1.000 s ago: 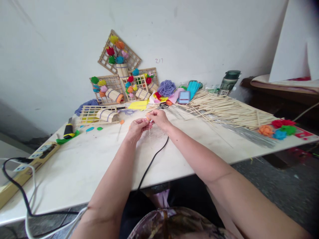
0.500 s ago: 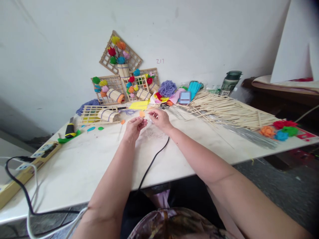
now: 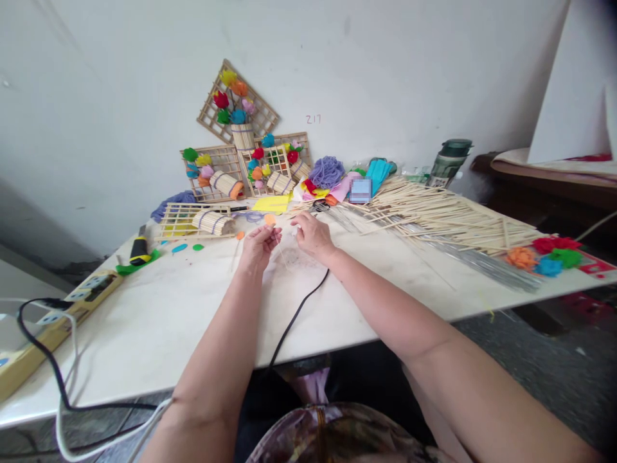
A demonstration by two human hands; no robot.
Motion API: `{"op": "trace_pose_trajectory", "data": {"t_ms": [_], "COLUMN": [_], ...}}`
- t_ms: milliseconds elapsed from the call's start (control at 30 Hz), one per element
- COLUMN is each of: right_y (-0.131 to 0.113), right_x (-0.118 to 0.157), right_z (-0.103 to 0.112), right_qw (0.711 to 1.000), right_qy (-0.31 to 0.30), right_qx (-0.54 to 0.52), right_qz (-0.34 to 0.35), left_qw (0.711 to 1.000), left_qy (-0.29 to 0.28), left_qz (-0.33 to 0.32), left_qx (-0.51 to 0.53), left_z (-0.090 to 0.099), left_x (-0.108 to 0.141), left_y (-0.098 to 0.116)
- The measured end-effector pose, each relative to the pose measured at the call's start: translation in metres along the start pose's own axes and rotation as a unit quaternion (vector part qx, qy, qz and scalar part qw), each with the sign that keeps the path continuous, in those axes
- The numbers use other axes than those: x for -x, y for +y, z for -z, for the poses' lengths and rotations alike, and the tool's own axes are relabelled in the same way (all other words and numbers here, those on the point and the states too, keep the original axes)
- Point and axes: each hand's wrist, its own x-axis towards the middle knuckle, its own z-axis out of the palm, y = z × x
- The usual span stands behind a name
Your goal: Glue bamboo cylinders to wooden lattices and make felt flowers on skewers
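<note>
Pinched between the fingers of my left hand (image 3: pixel 261 247) is a small orange paper piece (image 3: pixel 270 220), which stands up above the fingertips. A thin pale strand (image 3: pixel 281 256) hangs down from the same fingers. My right hand (image 3: pixel 312 235) is just to the right, apart from the left, its fingers bent and pressed together; what they hold, if anything, is too small to name. Left of my left hand lies another orange piece (image 3: pixel 240 236), with a green piece (image 3: pixel 198 247) and a blue piece (image 3: pixel 180 247) farther left on the white table (image 3: pixel 202 328).
Stick lattices with paper flowers (image 3: pixel 212 170) stand at the back. Purple yarn (image 3: pixel 326 172), yellow paper (image 3: pixel 271 204) and many thin sticks (image 3: pixel 453 212) lie behind my hands. A power strip (image 3: pixel 62 321) and a yellow-black cutter (image 3: pixel 139 251) are left. A black cable (image 3: pixel 299 315) crosses the front edge.
My right hand has drawn slightly away from my left hand, widening the gap between them. The orange piece in my left hand has turned and shifted a little left. The whole view has moved slightly.
</note>
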Motion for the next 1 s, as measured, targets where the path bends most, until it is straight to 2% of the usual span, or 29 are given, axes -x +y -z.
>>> {"op": "trace_pose_trajectory", "data": {"t_ms": [200,400,567,767,1000], "right_y": [0.013,0.017,0.020,0.021,0.024], "right_x": [-0.004,-0.007,-0.011,-0.013,-0.014], "right_z": [0.002,0.003,0.004,-0.001,0.001], "right_qw": [0.982,0.958,0.946,0.942,0.952], "right_qy": [-0.109,-0.177,-0.219,-0.236,-0.192], "right_qx": [0.104,0.119,0.121,0.129,0.132], "right_qz": [-0.117,-0.190,-0.205,-0.199,-0.199], "left_qw": [1.000,1.000,1.000,0.999,0.996], "left_qy": [0.006,0.009,0.015,0.030,0.053], "left_qz": [0.005,-0.004,0.000,0.002,-0.022], "left_qx": [0.009,0.001,0.007,0.017,0.062], "left_z": [-0.002,-0.002,-0.003,-0.003,0.005], "left_x": [0.001,0.002,0.002,0.001,-0.001], "left_y": [0.002,0.003,0.004,0.005,0.013]}}
